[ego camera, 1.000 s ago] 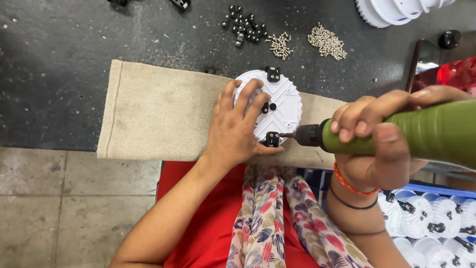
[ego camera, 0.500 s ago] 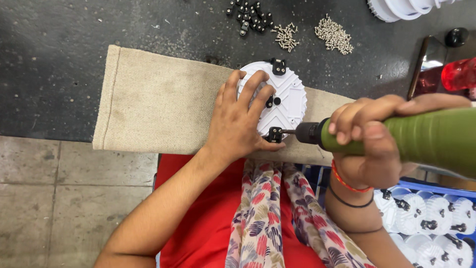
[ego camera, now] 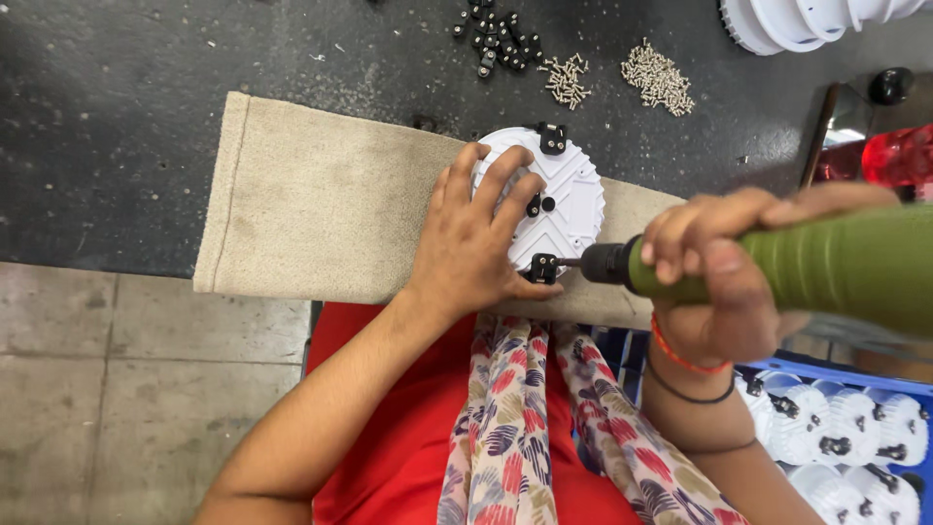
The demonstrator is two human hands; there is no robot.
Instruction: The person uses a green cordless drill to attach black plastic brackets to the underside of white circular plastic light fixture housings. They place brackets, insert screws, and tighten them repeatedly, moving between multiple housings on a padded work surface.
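Note:
A white round plastic disc (ego camera: 569, 199) with black clips on its rim lies on a beige cloth strip (ego camera: 321, 204). My left hand (ego camera: 476, 243) presses flat on the disc, fingers spread, thumb beside the near black clip (ego camera: 542, 267). My right hand (ego camera: 719, 277) grips a green electric screwdriver (ego camera: 826, 267). Its black tip touches that near clip from the right.
Black clips (ego camera: 496, 44) and two heaps of small screws (ego camera: 659, 78) lie on the dark bench behind the disc. White discs are stacked at top right (ego camera: 797, 19). A blue crate (ego camera: 855, 423) of finished discs sits at lower right. A red object (ego camera: 894, 156) is at the right edge.
The view has shifted slightly; my hands, the disc and the screwdriver keep the same pose, with the tip still on the near clip.

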